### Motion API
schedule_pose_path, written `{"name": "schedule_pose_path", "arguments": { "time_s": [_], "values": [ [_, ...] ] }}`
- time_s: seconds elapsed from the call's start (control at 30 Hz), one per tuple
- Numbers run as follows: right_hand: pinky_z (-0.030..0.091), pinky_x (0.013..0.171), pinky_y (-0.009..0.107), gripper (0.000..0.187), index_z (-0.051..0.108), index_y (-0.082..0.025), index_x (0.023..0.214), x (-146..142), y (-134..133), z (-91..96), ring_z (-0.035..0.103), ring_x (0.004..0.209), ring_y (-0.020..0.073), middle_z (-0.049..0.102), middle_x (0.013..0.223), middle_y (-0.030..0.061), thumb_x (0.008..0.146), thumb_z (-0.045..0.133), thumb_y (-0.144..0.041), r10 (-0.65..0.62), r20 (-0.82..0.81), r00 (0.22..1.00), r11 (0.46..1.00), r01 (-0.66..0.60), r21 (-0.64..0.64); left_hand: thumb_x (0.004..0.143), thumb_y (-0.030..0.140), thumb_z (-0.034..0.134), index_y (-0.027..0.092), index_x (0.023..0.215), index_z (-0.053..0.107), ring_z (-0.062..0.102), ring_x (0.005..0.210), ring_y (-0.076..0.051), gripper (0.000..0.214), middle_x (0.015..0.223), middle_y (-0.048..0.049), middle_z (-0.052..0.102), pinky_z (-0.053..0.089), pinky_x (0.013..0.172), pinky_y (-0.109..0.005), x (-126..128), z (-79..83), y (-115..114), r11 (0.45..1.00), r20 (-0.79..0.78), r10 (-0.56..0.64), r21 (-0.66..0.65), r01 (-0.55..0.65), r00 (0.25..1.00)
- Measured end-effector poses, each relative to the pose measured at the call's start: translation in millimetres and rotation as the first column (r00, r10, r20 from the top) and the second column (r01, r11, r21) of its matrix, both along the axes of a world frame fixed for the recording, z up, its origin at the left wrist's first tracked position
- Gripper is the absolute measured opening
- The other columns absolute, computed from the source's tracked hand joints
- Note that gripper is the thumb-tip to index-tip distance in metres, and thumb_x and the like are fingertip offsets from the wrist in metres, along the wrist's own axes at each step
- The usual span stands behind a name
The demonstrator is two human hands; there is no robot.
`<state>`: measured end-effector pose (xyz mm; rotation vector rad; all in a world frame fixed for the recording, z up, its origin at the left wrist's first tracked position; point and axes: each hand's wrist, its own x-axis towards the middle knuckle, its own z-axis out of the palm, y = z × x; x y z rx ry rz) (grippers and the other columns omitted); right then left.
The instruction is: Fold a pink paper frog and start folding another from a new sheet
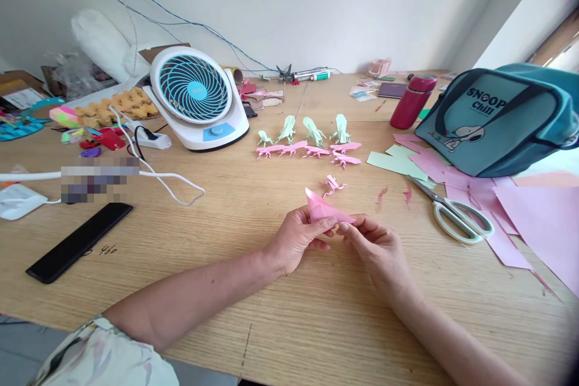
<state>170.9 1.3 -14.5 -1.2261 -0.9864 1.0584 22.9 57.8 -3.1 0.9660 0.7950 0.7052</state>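
Between my two hands is a piece of pink folded paper [322, 207], with a broad pointed end up to the left and a narrow tip to the right. My left hand [301, 235] pinches its lower edge with the thumb on top. At the narrow right tip, my right hand [373, 247] has thumb and fingers closed on the paper. Just beyond the hands stands a small pink origami figure [333, 185]. Farther back are several pink origami figures [294, 148] in a row, with several pale green origami figures [313, 131] behind them.
Scissors [452, 211] lie at right beside pink sheets [543, 223] and green paper strips [398, 164]. Behind them stand a teal bag [502, 120] and a red flask [412, 102]. A fan [194, 96], a white cable [181, 176] and a black case [81, 241] occupy the left.
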Motion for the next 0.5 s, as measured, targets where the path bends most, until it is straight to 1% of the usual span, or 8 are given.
{"name": "schedule_pose_path", "arguments": {
  "time_s": [0.1,0.2,0.37,0.5],
  "values": [
    [0.047,0.059,0.027,0.033,0.067,-0.021,0.067,-0.8,0.5,-0.4,0.055,0.059,0.0143,0.064,0.063,0.0005,0.071,0.077,-0.052,-0.007,-0.022,1.000,1.000,0.007,0.006,0.071,0.039,0.081,0.013,0.093,0.075,0.061,0.078,-0.014,0.035,0.087,-0.0074,0.069,0.047,0.056,-0.020,-0.1,0.8,-0.5,0.999,-0.020,-0.031,0.014,0.031,0.999],
    [0.046,0.058,0.027,0.034,0.066,-0.021,0.067,-0.7,1.0,-1.2,0.055,0.059,0.0141,0.065,0.065,0.0010,0.072,0.077,-0.053,-0.007,-0.017,1.000,1.000,0.007,0.001,0.072,0.039,0.080,0.013,0.094,0.076,0.062,0.080,-0.015,0.034,0.089,-0.0082,0.070,0.047,0.056,-0.020,-0.1,1.1,-0.4,0.999,-0.021,-0.044,0.014,0.044,0.999],
    [0.044,0.057,0.026,0.038,0.065,-0.021,0.065,0.7,1.8,-2.4,0.052,0.057,0.0129,0.061,0.062,0.0001,0.069,0.078,-0.056,0.006,-0.016,1.000,1.000,-0.006,-0.010,0.069,0.039,0.082,0.012,0.091,0.076,0.059,0.076,-0.014,0.036,0.083,-0.0073,0.068,0.046,0.054,-0.020,1.2,0.9,-1.3,1.000,-0.054,0.012,-0.005,-0.013,0.998],
    [0.043,0.056,0.025,0.039,0.066,-0.020,0.066,0.9,1.8,-3.6,0.051,0.057,0.0123,0.062,0.063,0.0002,0.068,0.078,-0.057,0.002,-0.028,1.000,1.000,-0.003,-0.025,0.065,0.040,0.084,0.012,0.087,0.076,0.058,0.075,-0.014,0.037,0.081,-0.0060,0.066,0.046,0.054,-0.020,1.9,0.7,-2.1,0.999,-0.059,0.037,-0.027,-0.039,0.998]
  ]
}}
